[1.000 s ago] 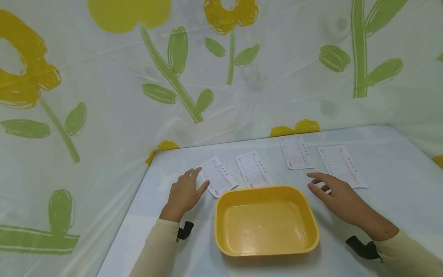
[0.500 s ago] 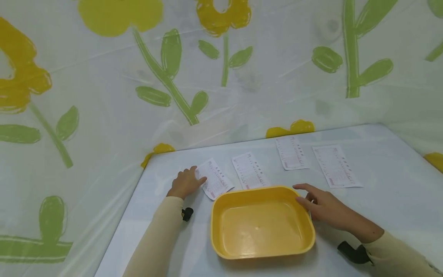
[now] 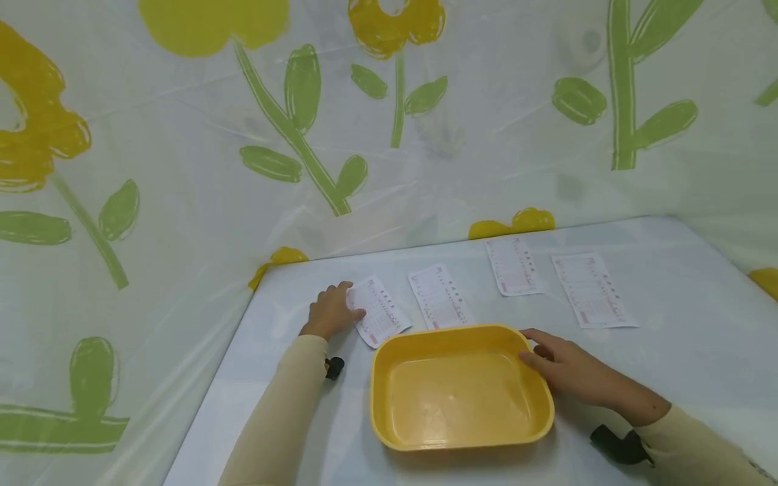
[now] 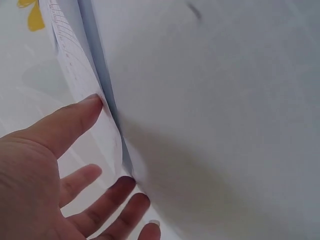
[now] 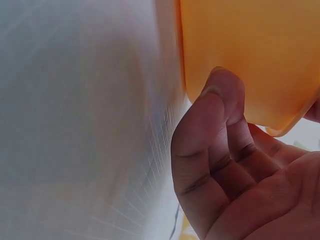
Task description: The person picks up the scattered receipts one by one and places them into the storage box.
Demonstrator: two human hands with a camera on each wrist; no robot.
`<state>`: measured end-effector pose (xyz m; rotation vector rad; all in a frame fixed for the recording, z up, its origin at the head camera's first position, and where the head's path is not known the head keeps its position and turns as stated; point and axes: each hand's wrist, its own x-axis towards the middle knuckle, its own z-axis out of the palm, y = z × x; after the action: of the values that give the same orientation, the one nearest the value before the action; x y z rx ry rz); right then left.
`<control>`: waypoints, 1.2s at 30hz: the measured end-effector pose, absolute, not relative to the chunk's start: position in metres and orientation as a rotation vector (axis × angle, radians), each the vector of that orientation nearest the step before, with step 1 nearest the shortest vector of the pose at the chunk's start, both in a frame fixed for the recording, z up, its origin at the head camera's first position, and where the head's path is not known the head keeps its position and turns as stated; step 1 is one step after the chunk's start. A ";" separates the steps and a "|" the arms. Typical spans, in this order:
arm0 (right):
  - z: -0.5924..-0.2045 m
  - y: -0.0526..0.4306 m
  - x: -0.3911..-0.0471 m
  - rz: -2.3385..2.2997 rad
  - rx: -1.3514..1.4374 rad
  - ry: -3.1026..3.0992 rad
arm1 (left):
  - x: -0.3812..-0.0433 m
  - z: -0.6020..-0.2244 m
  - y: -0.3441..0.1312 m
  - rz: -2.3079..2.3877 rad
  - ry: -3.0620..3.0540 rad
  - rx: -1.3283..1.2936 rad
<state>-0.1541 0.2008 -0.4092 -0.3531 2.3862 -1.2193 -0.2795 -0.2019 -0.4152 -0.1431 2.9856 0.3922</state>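
A shallow yellow plastic basin [image 3: 450, 439] stands on the table. At its right back corner my right hand [image 3: 577, 371] grips the rim, thumb over the inside and fingers curled against the outer wall, as the right wrist view also shows. My left hand [image 3: 331, 310] is at the leftmost of several printed paper slips [image 3: 379, 314], fingers spread along its left side. In the left wrist view the thumb [image 4: 82, 117] touches the edge of the paper slip [image 4: 75, 65], which bows up slightly from the table, and the fingertips reach the tabletop beside it.
More printed slips lie behind the basin: one in the middle [image 3: 442, 297], one near the back edge [image 3: 513, 266] and one at the right [image 3: 594, 290]. The white table [image 3: 681, 351] ends against a flower-patterned curtain [image 3: 425, 182].
My right hand has moved left and nearer to me, from above the slips to the basin's rim. My left hand has moved slightly in at the leftmost slip's edge.
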 end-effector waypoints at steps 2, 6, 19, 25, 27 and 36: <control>-0.407 0.201 -0.154 -1.205 -0.358 2.398 | -0.281 -0.417 -0.201 0.435 2.989 -0.153; -0.406 0.202 -0.153 -1.199 -0.362 2.412 | -0.283 -0.420 -0.199 0.492 3.000 -0.152; -0.409 0.198 -0.150 -1.173 -0.407 2.417 | -0.273 -0.423 -0.200 0.513 3.025 -0.199; -0.408 0.197 -0.150 -1.152 -0.416 2.432 | -0.268 -0.421 -0.200 0.611 3.048 -0.195; -0.407 0.198 -0.151 -1.152 -0.416 2.430 | -0.266 -0.421 -0.200 0.660 3.053 -0.186; -0.407 0.198 -0.151 -1.165 -0.426 2.408 | -0.250 -0.413 -0.203 0.947 3.142 -0.135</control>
<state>-0.1508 0.1985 -0.4068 -0.4259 2.4085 -1.1654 -0.2496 -0.2026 -0.4130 -0.1347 3.1417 0.9466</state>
